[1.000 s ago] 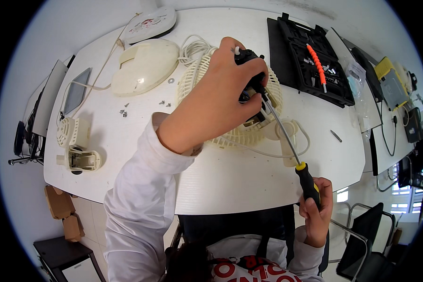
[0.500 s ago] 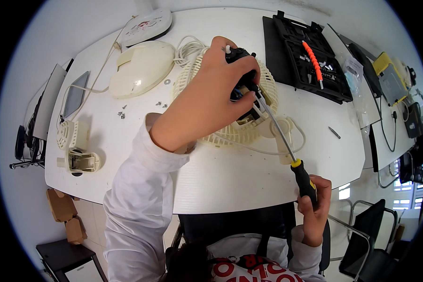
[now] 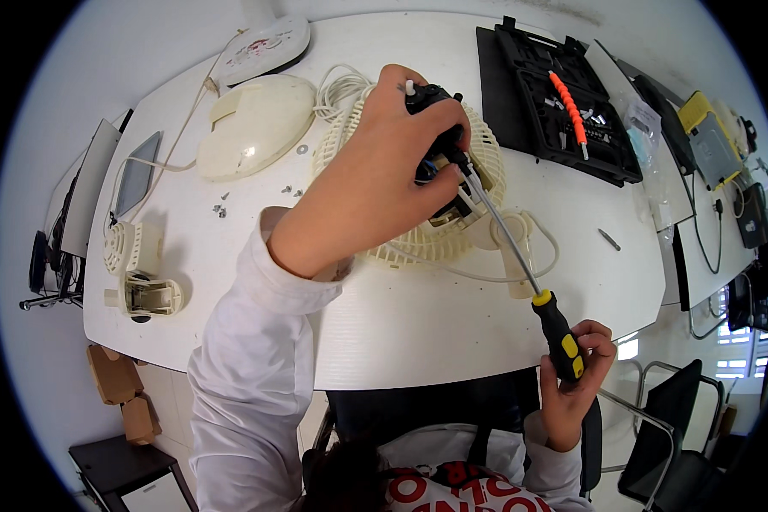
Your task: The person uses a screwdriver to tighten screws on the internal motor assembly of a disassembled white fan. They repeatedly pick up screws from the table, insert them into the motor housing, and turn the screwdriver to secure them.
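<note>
My left hand [image 3: 382, 175] is closed over a black fan motor [image 3: 437, 128] that sits in the middle of a cream fan grille [image 3: 478, 162] lying flat on the white table [image 3: 418, 324]. My right hand [image 3: 576, 375] grips the black and yellow handle of a long screwdriver [image 3: 538, 294]. Its shaft slants up and left, and its tip meets the motor just under my left fingers. A white cord [image 3: 538, 256] loops beside the grille.
A cream fan cover [image 3: 256, 124] and several loose screws [image 3: 222, 205] lie at the left. Small cream fan parts [image 3: 141, 273] rest near the left edge. An open black tool case [image 3: 563, 102] with an orange tool sits at the back right. Office chairs stand below right.
My left hand and the motor have shifted slightly on the grille, and the screwdriver has turned a little steeper with its tip kept at the motor.
</note>
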Demonstrator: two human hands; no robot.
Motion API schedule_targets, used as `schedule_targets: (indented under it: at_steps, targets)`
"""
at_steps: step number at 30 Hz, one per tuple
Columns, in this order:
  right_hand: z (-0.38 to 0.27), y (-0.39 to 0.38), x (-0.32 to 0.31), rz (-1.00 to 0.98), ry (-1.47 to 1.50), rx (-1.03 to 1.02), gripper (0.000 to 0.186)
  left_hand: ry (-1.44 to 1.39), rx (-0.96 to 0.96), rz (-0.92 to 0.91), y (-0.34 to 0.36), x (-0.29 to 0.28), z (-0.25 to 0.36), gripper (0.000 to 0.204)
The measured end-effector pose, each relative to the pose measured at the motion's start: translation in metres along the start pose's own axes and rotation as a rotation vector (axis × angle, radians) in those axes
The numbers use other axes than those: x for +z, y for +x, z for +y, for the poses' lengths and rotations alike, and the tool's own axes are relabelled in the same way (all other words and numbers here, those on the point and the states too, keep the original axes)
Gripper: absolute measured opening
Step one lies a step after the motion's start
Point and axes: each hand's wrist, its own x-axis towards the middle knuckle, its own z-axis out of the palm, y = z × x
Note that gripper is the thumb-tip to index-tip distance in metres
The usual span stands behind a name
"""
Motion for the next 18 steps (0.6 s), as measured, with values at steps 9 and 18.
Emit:
schedule_targets:
  at_steps: [9, 18]
  targets:
    - [-0.004, 0.001, -0.012, 0.023, 0.202, 0.364, 0.046, 0.003, 0.005, 0.029, -0.001, 0.003, 0.0, 0.022]
    - [0.003, -0.003, 0.001, 0.099, -0.008, -0.018, 0.069, 0.015, -0.006, 0.046, -0.001, 0.003, 0.0, 0.024]
